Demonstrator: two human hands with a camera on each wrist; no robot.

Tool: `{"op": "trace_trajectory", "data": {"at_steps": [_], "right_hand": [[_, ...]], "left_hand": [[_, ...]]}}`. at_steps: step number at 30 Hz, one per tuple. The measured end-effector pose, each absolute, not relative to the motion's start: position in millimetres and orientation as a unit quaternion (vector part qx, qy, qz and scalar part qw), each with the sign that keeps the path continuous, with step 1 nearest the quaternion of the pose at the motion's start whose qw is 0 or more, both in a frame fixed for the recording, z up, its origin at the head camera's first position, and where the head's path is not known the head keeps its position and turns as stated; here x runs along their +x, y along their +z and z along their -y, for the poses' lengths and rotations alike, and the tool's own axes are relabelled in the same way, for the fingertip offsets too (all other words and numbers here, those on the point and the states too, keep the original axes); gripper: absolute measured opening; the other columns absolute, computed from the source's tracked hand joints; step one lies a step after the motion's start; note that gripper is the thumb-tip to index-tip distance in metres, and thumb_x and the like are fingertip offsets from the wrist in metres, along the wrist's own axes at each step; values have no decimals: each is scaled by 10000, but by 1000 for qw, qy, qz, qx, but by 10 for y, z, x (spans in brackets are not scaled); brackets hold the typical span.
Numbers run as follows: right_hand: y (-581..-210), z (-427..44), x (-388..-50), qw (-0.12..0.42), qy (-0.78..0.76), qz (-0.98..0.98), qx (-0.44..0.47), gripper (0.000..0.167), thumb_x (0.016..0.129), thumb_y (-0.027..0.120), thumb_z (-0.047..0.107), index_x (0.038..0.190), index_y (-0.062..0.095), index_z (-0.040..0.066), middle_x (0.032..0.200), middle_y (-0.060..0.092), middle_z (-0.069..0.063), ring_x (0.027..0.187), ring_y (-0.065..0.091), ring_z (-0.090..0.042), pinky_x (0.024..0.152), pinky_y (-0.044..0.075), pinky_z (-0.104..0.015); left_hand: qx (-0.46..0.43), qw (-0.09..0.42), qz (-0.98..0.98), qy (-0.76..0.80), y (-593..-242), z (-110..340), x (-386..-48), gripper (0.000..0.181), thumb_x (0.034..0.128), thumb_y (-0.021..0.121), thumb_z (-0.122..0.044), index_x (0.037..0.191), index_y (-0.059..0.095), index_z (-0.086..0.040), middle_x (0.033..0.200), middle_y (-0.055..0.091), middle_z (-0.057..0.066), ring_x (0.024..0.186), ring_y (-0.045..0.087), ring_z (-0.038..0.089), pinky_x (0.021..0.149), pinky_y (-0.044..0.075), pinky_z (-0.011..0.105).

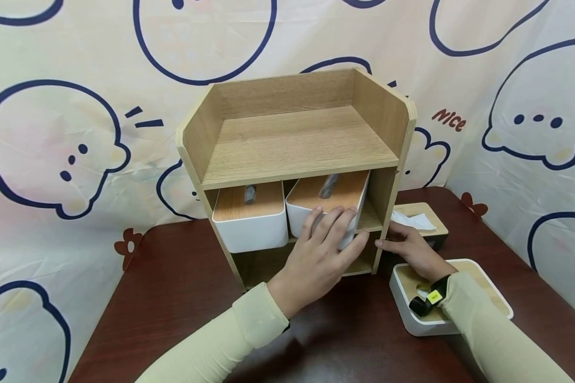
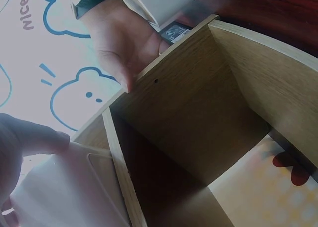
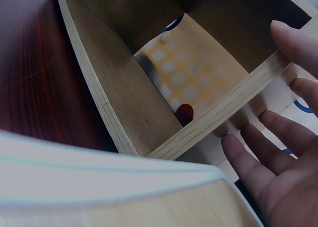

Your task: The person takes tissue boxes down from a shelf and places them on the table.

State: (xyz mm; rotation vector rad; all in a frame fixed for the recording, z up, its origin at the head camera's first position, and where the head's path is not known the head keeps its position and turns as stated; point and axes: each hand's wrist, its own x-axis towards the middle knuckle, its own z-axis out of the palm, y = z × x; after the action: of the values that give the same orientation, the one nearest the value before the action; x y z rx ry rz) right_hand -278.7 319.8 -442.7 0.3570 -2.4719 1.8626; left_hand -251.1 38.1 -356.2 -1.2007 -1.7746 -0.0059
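Observation:
A wooden desktop shelf (image 1: 292, 138) stands on the table. Two white boxes with wood-look lids sit side by side in its middle level: a left box (image 1: 249, 234) and a right box (image 1: 306, 194) standing askew. My left hand (image 1: 316, 260) lies against the front of the right box with fingers spread; its thumb (image 2: 49, 140) touches the box (image 2: 69, 192) in the left wrist view. At the shelf's right side panel, my right hand (image 1: 414, 252) rests with its thumb at the front edge and straight fingers (image 3: 268, 147) along the outer face.
A dark box with a wooden lid and white tissue (image 1: 418, 219) stands behind my right hand. Another white box with a wooden lid (image 1: 481, 284) lies beneath my right wrist. Below the two shelf boxes is a lower compartment (image 3: 198, 73). A printed cloth (image 1: 52, 149) hangs behind the table.

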Motion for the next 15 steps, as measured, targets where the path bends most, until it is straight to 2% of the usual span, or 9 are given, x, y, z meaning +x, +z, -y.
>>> {"op": "trace_trajectory", "data": {"at_steps": [7,15], "right_hand": [[-4435,-3197,-2778,18,603,788,122,603,927,693,219,1456,452,60,1406,505,-121,1228,497,-165,936,442,-239],[-4423,-3189,-2773,21,594,796,118,624,925,696,225,1466,434,58,1402,505,-145,1234,497,-263,923,449,-234]], "left_hand": [[-477,511,714,36,-3559,-397,-2510,431,863,548,-124,1287,558,-199,1382,473,174,1249,447,327,1055,302,572],[-395,546,733,93,-3517,-534,-2401,482,929,476,-127,1391,498,8,1284,536,148,1156,493,297,1024,353,517]]}}
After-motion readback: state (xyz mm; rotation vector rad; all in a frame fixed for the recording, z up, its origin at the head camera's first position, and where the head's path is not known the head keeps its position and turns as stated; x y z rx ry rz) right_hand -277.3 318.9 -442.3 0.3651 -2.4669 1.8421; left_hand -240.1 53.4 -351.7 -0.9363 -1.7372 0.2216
